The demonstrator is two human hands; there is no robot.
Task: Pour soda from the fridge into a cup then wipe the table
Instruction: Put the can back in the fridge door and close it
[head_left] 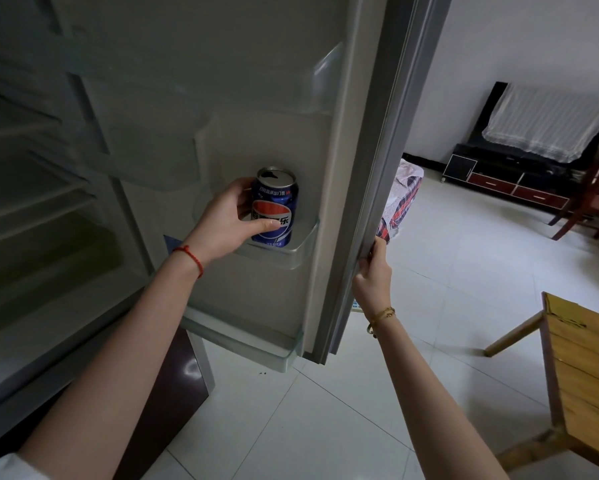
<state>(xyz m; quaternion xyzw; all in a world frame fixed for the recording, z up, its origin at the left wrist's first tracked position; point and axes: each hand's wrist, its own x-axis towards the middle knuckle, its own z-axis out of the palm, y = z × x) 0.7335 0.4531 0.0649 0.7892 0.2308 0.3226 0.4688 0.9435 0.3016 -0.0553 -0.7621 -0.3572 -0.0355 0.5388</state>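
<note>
1 soda can (274,209), 2 hands

The soda can (274,208) stands in a door shelf (291,249) of the open fridge door (329,161); the fridge shelves (31,202) lie left, seemingly bare. Right, a table (582,368) stands on the floor (447,289).

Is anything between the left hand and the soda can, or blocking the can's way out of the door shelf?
Nothing is between them: the left hand already wraps the soda can. The can stands in the door shelf, whose clear front lip rises in front of its base, so it must probably lift up before coming out. Above it looks open.
</note>
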